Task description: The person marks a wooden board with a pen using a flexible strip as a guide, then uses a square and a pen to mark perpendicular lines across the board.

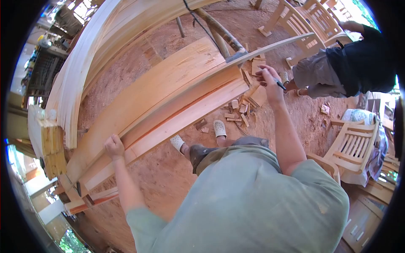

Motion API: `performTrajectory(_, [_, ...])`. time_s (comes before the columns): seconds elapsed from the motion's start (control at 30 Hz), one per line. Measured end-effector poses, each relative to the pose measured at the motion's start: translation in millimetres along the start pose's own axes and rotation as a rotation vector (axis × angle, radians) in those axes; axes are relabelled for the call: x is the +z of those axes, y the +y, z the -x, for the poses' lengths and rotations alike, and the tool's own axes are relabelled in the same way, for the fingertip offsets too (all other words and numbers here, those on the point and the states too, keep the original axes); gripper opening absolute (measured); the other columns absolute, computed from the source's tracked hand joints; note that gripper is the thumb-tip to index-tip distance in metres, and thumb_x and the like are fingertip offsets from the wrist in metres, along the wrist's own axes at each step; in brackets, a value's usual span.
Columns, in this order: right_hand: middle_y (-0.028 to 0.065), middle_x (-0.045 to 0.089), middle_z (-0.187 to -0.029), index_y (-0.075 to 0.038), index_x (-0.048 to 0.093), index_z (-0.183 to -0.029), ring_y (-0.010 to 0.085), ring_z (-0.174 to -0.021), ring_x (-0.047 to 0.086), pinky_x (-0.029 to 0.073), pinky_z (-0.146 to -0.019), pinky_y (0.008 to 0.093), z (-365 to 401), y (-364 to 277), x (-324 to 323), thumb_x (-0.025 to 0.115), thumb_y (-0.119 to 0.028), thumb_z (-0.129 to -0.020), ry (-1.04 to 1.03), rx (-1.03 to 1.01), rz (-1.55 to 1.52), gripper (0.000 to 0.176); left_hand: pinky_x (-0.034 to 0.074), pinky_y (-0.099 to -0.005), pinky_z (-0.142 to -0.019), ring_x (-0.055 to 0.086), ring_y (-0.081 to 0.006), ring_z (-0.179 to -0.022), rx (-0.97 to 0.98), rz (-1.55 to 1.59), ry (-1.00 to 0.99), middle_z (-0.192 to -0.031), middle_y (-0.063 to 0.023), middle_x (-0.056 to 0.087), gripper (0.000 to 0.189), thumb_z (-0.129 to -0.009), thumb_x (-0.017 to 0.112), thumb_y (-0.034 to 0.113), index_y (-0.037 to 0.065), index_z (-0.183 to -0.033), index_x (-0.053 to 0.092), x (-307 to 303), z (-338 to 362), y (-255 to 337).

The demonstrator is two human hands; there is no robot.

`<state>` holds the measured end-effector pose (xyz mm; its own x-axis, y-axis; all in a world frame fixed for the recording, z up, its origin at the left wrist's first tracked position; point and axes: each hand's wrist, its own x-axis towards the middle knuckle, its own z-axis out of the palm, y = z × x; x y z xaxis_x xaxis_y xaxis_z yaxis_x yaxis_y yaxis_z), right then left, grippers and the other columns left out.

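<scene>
Another person in a dark top stands near wooden chairs; wood scraps lie on reddish ground, a slatted chair to their right.

Bright daylight reaches you from the edges, with glare burning white at upper left, lower left and upper right. The wide board near the centre is clear to you; shadows on the floor are soft. Your fisheye view distorts and softens toward its rim, ending in black corners.
</scene>
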<state>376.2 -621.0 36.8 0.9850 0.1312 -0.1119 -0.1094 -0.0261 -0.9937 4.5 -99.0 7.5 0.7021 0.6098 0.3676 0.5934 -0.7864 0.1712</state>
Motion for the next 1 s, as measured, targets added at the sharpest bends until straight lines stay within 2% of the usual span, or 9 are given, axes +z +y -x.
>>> performTrajectory(0.23, [0.0045, 0.07, -0.092, -0.003, 0.067, -0.12, 0.0105, -0.082, 0.062, 0.048, -0.075, 0.0247, 4, 5, 7, 0.048, -0.023, -0.107, -0.063, 0.041, -0.079, 0.031, 0.043, -0.0531, -0.061, 0.058, -0.0447, -0.061, 0.027, 0.014, 0.03, -0.066, -0.0243, 0.061, 0.042, -0.096, 0.049, 0.026, -0.001, -0.065, 0.061, -3, 3, -4])
performTrajectory(0.3, [0.003, 0.069, -0.093, -0.001, 0.067, -0.118, 0.0096, -0.085, 0.061, 0.049, -0.08, 0.025, 4, -4, 11, 0.05, -0.021, -0.105, -0.242, -0.124, -0.079, 0.029, 0.042, -0.0518, -0.059, 0.057, -0.0429, -0.06, -0.009, 0.077, -0.03, -0.066, -0.0235, 0.06, 0.041, -0.096, 0.048, 0.024, -0.001, -0.066, 0.059, -10, 2, 0])
performTrajectory(0.4, [0.0038, 0.069, -0.096, 0.002, 0.067, -0.116, 0.01, -0.09, 0.062, 0.049, -0.083, 0.0262, 0, -11, 10, 0.052, -0.017, -0.102, -0.324, -0.158, 0.049, 0.028, 0.04, -0.0516, -0.058, 0.057, -0.0416, -0.06, -0.036, 0.087, -0.053, -0.067, -0.0238, 0.06, 0.041, -0.097, 0.048, 0.024, -0.001, -0.066, 0.057, -12, 5, -3])
performTrajectory(0.57, [0.0084, 0.07, -0.105, 0.005, 0.066, -0.117, 0.015, -0.1, 0.064, 0.049, -0.092, 0.0295, -6, -13, 22, 0.052, -0.013, -0.099, -0.354, -0.142, -0.052, 0.029, 0.043, -0.051, -0.057, 0.059, -0.0413, -0.06, 0.021, 0.043, -0.003, -0.067, -0.0235, 0.061, 0.044, -0.099, 0.049, 0.028, 0.0, -0.068, 0.061, -5, 7, -15])
performTrajectory(0.63, [0.0108, 0.069, -0.111, 0.006, 0.063, -0.124, 0.0154, -0.101, 0.064, 0.05, -0.095, 0.0309, -4, -13, 22, 0.052, -0.013, -0.1, -0.266, -0.201, 0.153, 0.033, 0.043, -0.0516, -0.056, 0.059, -0.0417, -0.06, 0.012, -0.005, -0.011, -0.067, -0.0229, 0.061, 0.044, -0.098, 0.052, 0.03, 0.001, -0.067, 0.062, -1, 11, -21])
performTrajectory(0.7, [0.0111, 0.069, -0.112, 0.005, 0.063, -0.126, 0.0157, -0.102, 0.064, 0.05, -0.094, 0.0304, 1, -14, 24, 0.051, -0.013, -0.102, -0.264, -0.165, 0.073, 0.032, 0.043, -0.0509, -0.053, 0.059, -0.0388, -0.057, -0.042, -0.046, -0.05, -0.063, -0.0199, 0.061, 0.04, -0.092, 0.059, 0.03, 0.004, -0.062, 0.061, -4, 11, -13])
performTrajectory(0.73, [0.0102, 0.069, -0.113, 0.004, 0.063, -0.126, 0.0148, -0.101, 0.064, 0.051, -0.093, 0.0297, -4, 6, 18, 0.05, -0.013, -0.104, -0.242, -0.187, 0.04, 0.031, 0.043, -0.0497, -0.053, 0.059, -0.0367, -0.056, 0.025, -0.032, 0.034, -0.062, -0.019, 0.061, 0.039, -0.091, 0.06, 0.031, 0.006, -0.061, 0.062, -1, 9, -6])
performTrajectory(0.83, [0.0082, 0.069, -0.109, 0.002, 0.065, -0.124, 0.0145, -0.098, 0.064, 0.052, -0.09, 0.0303, 0, 11, 15, 0.051, -0.013, -0.105, -0.182, -0.199, 0.118, 0.028, 0.048, -0.0523, -0.059, 0.063, -0.0404, -0.062, -0.059, -0.017, -0.026, -0.066, -0.02, 0.064, 0.038, -0.09, 0.058, 0.033, 0.009, -0.062, 0.065, -7, 3, 13])
performTrajectory(1.0, [0.0048, 0.067, -0.087, 0.001, 0.07, -0.113, 0.0113, -0.08, 0.06, 0.049, -0.076, 0.0272, 4, 7, 33, 0.054, -0.016, -0.104, -0.1, -0.505, 0.282, 0.025, 0.052, -0.049, -0.069, 0.067, -0.0363, -0.065, -0.059, -0.016, 0.021, -0.066, -0.0155, 0.068, 0.038, -0.088, 0.055, 0.033, 0.011, -0.06, 0.068, -11, 1, 34])
